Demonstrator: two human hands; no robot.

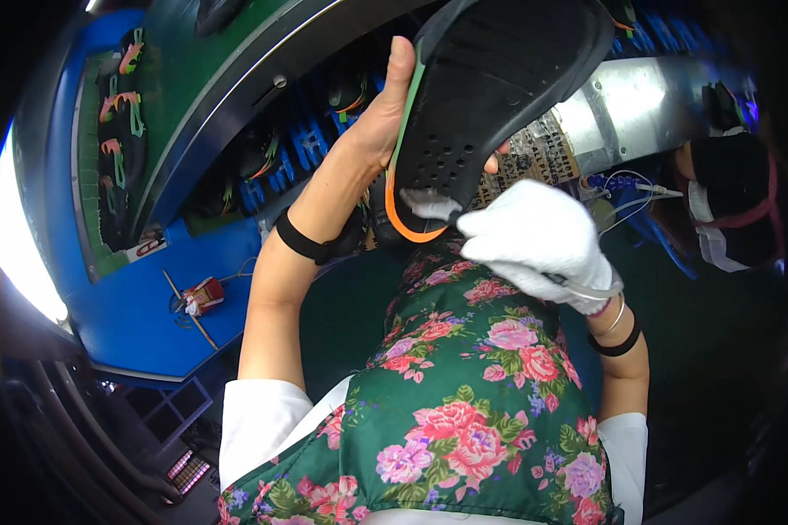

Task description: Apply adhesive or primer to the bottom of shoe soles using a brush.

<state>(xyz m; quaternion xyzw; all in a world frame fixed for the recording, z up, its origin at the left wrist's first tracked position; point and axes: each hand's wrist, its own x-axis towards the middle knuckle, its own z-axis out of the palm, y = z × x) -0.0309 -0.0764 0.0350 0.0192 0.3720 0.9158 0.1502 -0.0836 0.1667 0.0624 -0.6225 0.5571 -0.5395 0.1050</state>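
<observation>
The left hand (pixel 383 118) was bare and held a big black shoe sole (pixel 486 79). The thumb was on one side, and some fingertips peeked out on the other. The sole was up in front of the person, well above the flowery green apron (pixel 473 437). Its edge was green and orange, and little holes dotted the heel end. The right hand (pixel 534 241) wore a white glove and pinched a small brush (pixel 433 206). The pale bristles were at the heel end, close to the orange edge. A small red and white box (pixel 204 296) sat on the blue bench (pixel 131 319), to the left.
</observation>
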